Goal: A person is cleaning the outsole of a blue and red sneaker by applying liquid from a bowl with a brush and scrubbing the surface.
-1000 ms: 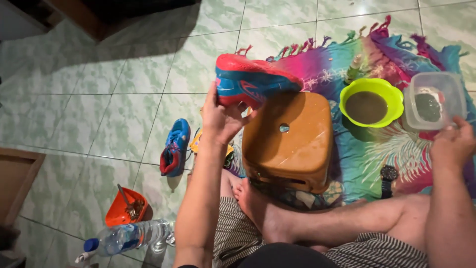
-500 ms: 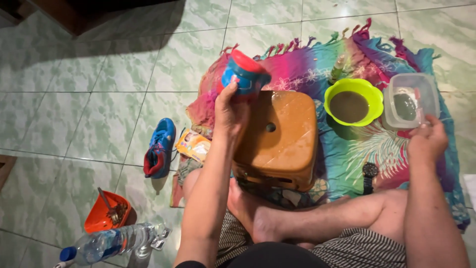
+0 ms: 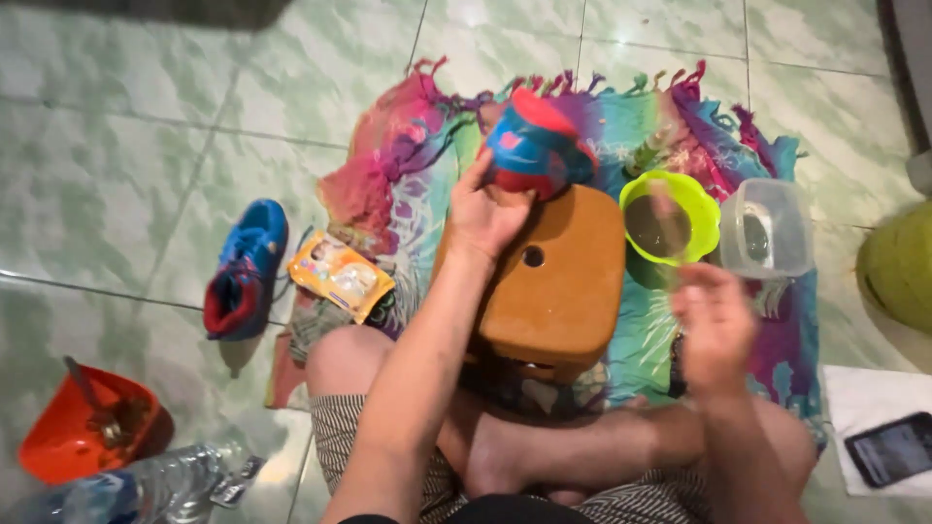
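Orange dish: on the floor tiles at the near left corner, a dark tool lying in it.
Bottle: clear plastic, on its side just right of the dish, by the person's knee.
Spare shoe: blue with red lining, on bare tile, off the cloth's left edge.
Packet: yellow, at the cloth's left edge, just right of the spare shoe.
Cloth: bright fringed spread on the floor, carrying stool and bowls.
Left hand: fingers clamped on the underside of the shoe, holding it up.
Shoe: blue and red, raised over the stool's far edge, tilted; blurred.
Stool: brown plastic, hole in the top, mid-cloth between the person's legs.
Green bowl: murky liquid inside, just right of the stool.
Right hand: blurred, in the air near the bowl's near side; fingers seem loosely apart, holding nothing I can make out.
Clear tub: touching the bowl's right side, near the cloth's right edge.
Phone: dark, on a white sheet on the floor, off the cloth's near right corner.
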